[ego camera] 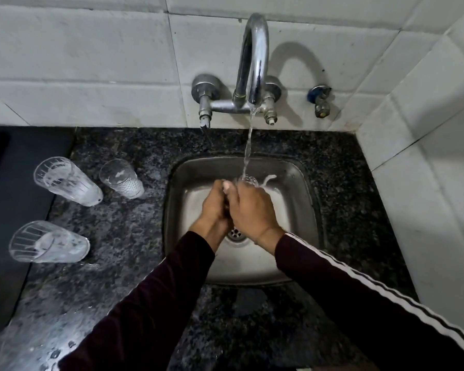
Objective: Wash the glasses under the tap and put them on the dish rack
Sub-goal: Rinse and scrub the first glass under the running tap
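Observation:
Over the steel sink (300, 210), both my hands hold one clear glass (250, 180) under the running tap (255, 62). My left hand (214, 207) curls round its near end, and my right hand (252, 210) wraps over it from the right. Only the glass's far end shows past my fingers, where the water stream (248, 148) hits it. Three more clear glasses stand on the dark granite counter to the left: one at the back left (66, 180), a smaller one beside it (121, 178), and one nearer (48, 242).
A dark mat or tray (14, 210) lies at the left edge of the counter (118, 250). White tiled walls close in behind and on the right. A small blue-capped valve (320, 100) sticks out of the wall right of the tap. The sink drain (235, 232) sits below my hands.

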